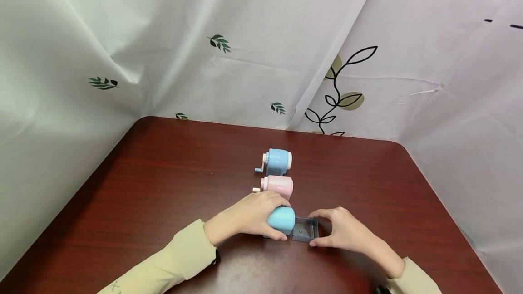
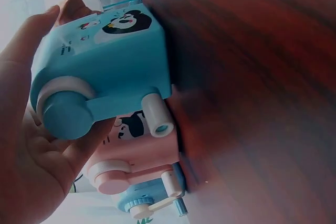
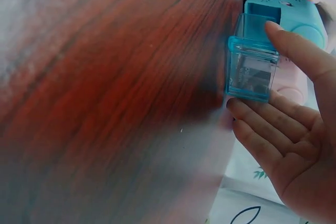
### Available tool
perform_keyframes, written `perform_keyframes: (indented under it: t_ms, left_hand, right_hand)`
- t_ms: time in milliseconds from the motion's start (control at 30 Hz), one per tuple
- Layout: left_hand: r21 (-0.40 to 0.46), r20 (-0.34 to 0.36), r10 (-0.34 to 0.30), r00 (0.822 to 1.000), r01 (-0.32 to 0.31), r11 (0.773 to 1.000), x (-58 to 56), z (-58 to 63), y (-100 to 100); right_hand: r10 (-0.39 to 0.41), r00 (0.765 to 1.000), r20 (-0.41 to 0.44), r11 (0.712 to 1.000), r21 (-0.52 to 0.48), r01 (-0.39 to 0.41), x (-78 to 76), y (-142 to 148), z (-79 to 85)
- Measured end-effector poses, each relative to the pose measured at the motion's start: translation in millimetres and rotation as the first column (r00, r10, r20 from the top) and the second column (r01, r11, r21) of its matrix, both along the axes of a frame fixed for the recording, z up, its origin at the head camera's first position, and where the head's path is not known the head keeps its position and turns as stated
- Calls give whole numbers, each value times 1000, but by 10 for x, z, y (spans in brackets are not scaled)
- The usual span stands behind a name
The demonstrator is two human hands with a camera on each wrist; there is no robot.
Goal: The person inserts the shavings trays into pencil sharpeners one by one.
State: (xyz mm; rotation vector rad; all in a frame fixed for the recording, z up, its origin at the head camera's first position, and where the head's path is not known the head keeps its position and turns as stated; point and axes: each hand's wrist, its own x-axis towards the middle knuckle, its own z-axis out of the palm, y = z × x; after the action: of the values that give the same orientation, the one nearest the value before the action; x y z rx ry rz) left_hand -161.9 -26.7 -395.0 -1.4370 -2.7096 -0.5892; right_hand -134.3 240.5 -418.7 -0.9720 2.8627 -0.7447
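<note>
My left hand grips a turquoise crank pencil sharpener from above, thumb on the near side and fingers on the far side. The sharpener stands on the table, its panda picture and white-handled crank showing in the left wrist view. At its right end a clear bluish shavings drawer sticks out of the body's opening. With thumb and fingertips on opposite sides, my right hand pinches the drawer's outer end. In the right wrist view the see-through drawer sits low over the tabletop.
Directly behind stands a pink crank sharpener, and farther back a blue one; their cranks point left. The dark red wooden table ends at a white leaf-patterned curtain behind and at both sides.
</note>
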Motion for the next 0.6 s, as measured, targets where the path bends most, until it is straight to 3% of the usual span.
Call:
perform_keyframes:
  t_ms: [233,600]
  left_hand:
    - [-30,3,4,1000,-4,1000,-10,-31,-6]
    - [-7,-23,1,1000,-1,1000,-40,-116,-8]
  right_hand:
    - [-15,1000,16,1000,24,14,15,13,-4]
    - [-18,1000,-7,1000,4,18,34,5,-27]
